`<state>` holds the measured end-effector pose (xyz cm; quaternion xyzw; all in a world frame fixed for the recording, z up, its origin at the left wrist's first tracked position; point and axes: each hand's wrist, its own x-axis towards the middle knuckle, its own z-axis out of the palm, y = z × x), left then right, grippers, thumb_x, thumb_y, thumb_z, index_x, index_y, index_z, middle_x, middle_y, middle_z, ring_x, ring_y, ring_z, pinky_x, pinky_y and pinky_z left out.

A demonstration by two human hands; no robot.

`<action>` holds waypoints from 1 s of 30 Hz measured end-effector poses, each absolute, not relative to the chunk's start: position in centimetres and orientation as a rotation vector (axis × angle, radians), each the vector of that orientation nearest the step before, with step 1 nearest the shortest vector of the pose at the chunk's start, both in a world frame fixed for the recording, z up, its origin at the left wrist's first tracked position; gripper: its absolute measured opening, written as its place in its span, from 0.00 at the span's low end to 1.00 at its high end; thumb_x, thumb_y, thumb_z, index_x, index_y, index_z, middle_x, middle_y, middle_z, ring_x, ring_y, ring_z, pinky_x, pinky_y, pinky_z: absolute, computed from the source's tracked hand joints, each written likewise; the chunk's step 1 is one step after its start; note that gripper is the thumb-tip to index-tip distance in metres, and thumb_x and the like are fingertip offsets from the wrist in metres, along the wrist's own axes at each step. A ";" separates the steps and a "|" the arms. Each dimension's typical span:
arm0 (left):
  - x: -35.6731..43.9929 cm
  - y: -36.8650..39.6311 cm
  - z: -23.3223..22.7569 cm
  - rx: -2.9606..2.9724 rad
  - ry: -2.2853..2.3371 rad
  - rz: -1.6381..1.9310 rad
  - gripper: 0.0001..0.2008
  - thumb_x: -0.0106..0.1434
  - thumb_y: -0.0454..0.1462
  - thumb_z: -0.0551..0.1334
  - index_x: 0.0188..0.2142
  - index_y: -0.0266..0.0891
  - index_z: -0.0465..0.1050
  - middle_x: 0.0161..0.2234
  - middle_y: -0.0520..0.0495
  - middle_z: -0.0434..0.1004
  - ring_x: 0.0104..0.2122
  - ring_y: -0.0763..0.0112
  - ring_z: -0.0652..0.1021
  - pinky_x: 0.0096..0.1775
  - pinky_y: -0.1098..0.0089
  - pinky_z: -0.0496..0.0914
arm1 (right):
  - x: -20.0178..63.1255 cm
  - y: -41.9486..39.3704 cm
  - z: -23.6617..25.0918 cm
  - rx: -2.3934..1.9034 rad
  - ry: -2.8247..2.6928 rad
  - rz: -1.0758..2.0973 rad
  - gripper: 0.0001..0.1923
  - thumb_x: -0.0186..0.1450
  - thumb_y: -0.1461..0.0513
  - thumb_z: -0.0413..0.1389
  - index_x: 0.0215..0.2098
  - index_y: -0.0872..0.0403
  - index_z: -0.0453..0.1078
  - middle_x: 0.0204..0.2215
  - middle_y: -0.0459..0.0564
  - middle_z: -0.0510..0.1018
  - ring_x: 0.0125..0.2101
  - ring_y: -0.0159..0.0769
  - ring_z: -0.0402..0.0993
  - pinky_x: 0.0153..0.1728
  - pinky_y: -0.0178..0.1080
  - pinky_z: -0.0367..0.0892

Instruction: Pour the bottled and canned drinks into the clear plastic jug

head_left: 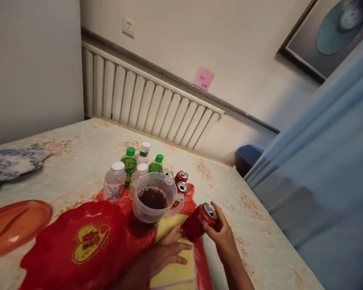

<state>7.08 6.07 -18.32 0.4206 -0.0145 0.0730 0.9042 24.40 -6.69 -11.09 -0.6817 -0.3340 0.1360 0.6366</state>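
Observation:
My right hand grips a red soda can near its top; the can is tilted and its pull tab stands raised. Just left of the can, my left hand has its fingers spread, its fingertips close to the can's lower end; whether they touch it I cannot tell. Beyond my left hand stands a clear plastic pitcher with a handle, partly filled with dark brown liquid with bubbles at its edge. Under my hands lies a yellow sheet with pale purple lines, on a shiny red covering.
A red scalloped tray and an orange plate lie to the left. Behind the pitcher stand clear bottles with white caps, green bottles and several opened cans. A blue curtain hangs at the right.

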 end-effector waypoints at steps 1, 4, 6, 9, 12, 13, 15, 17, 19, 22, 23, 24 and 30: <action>7.1 6.1 -18.4 0.862 -0.046 0.171 0.30 0.61 0.42 0.66 0.62 0.52 0.60 0.65 0.43 0.58 0.58 0.53 0.67 0.49 0.57 0.69 | 23.9 -7.0 -11.2 -1.553 -0.762 0.341 0.44 0.52 0.55 0.66 0.64 0.54 0.58 0.59 0.59 0.70 0.56 0.52 0.70 0.54 0.49 0.69; 7.2 6.1 -18.2 0.862 -0.070 0.200 0.32 0.61 0.42 0.65 0.63 0.51 0.59 0.66 0.43 0.58 0.60 0.52 0.65 0.51 0.57 0.68 | 22.7 -7.4 -11.5 -1.550 -0.753 0.373 0.46 0.51 0.53 0.67 0.64 0.54 0.58 0.59 0.59 0.70 0.56 0.52 0.70 0.55 0.49 0.69; 7.2 6.1 -17.8 0.869 -0.070 0.210 0.33 0.59 0.42 0.67 0.63 0.49 0.59 0.65 0.42 0.59 0.59 0.51 0.66 0.50 0.58 0.68 | 21.9 -7.5 -11.3 -1.554 -0.763 0.353 0.45 0.52 0.53 0.67 0.64 0.53 0.59 0.59 0.58 0.70 0.57 0.52 0.69 0.56 0.49 0.67; 7.4 6.0 -17.3 0.870 -0.105 0.247 0.35 0.55 0.43 0.69 0.61 0.44 0.62 0.60 0.40 0.67 0.57 0.51 0.69 0.48 0.61 0.68 | 20.7 -7.4 -11.0 -1.567 -0.773 0.340 0.42 0.53 0.54 0.67 0.63 0.52 0.60 0.59 0.56 0.71 0.58 0.51 0.67 0.57 0.49 0.66; 7.5 5.9 -16.7 0.869 -0.103 0.280 0.36 0.50 0.42 0.72 0.57 0.39 0.66 0.54 0.41 0.72 0.53 0.52 0.71 0.48 0.63 0.66 | 19.5 -7.3 -10.8 -1.561 -0.764 0.365 0.43 0.52 0.56 0.68 0.64 0.51 0.61 0.59 0.55 0.70 0.58 0.52 0.67 0.56 0.49 0.67; 7.5 5.9 -16.5 0.872 -0.093 0.284 0.35 0.49 0.42 0.73 0.56 0.39 0.67 0.52 0.41 0.74 0.52 0.53 0.72 0.49 0.63 0.66 | 19.1 -7.2 -10.8 -1.554 -0.758 0.370 0.43 0.52 0.56 0.68 0.64 0.51 0.60 0.59 0.55 0.70 0.58 0.51 0.68 0.56 0.49 0.67; 7.4 5.9 -16.2 0.888 -0.079 0.285 0.34 0.48 0.42 0.73 0.55 0.39 0.68 0.49 0.42 0.75 0.50 0.54 0.73 0.49 0.62 0.66 | 18.6 -7.1 -10.9 -1.543 -0.753 0.379 0.44 0.52 0.57 0.68 0.64 0.50 0.60 0.60 0.55 0.70 0.58 0.51 0.68 0.56 0.49 0.67; 7.2 5.9 -15.9 0.907 -0.082 0.290 0.32 0.50 0.43 0.72 0.54 0.39 0.68 0.48 0.43 0.76 0.50 0.54 0.73 0.49 0.61 0.66 | 18.2 -7.1 -10.9 -1.564 -0.770 0.381 0.44 0.52 0.57 0.68 0.64 0.50 0.60 0.61 0.54 0.69 0.59 0.50 0.66 0.58 0.49 0.66; 7.1 6.0 -15.8 0.930 -0.085 0.294 0.31 0.51 0.43 0.71 0.53 0.39 0.68 0.48 0.43 0.76 0.49 0.54 0.74 0.50 0.60 0.66 | 18.1 -7.1 -11.0 -1.607 -0.795 0.376 0.45 0.51 0.58 0.68 0.65 0.50 0.60 0.61 0.54 0.68 0.60 0.50 0.65 0.59 0.49 0.64; 7.0 6.2 -16.1 0.975 -0.080 0.286 0.30 0.51 0.43 0.71 0.53 0.38 0.69 0.48 0.43 0.75 0.48 0.54 0.74 0.50 0.59 0.66 | 18.1 -7.2 -11.3 -1.642 -0.808 0.369 0.43 0.53 0.58 0.67 0.65 0.51 0.59 0.60 0.54 0.70 0.59 0.51 0.66 0.58 0.49 0.65; 7.0 6.2 -16.3 0.990 -0.074 0.282 0.31 0.51 0.43 0.71 0.53 0.38 0.68 0.48 0.43 0.75 0.48 0.54 0.74 0.49 0.59 0.66 | 18.1 -7.2 -11.4 -1.643 -0.807 0.368 0.43 0.53 0.58 0.66 0.65 0.51 0.59 0.59 0.54 0.72 0.59 0.51 0.67 0.58 0.49 0.66; 7.1 6.2 -16.5 0.999 -0.069 0.279 0.31 0.51 0.43 0.71 0.54 0.38 0.68 0.48 0.43 0.75 0.48 0.53 0.74 0.50 0.58 0.67 | 18.0 -7.2 -11.4 -1.645 -0.802 0.365 0.43 0.53 0.58 0.66 0.65 0.51 0.59 0.58 0.54 0.73 0.58 0.51 0.67 0.57 0.49 0.66; 7.4 6.0 -17.7 1.030 -0.078 0.302 0.38 0.52 0.44 0.71 0.60 0.40 0.62 0.53 0.40 0.72 0.52 0.51 0.72 0.52 0.56 0.66 | 16.9 -6.7 -11.3 -1.668 -0.753 0.288 0.43 0.49 0.61 0.65 0.63 0.53 0.62 0.59 0.56 0.71 0.58 0.52 0.68 0.55 0.49 0.69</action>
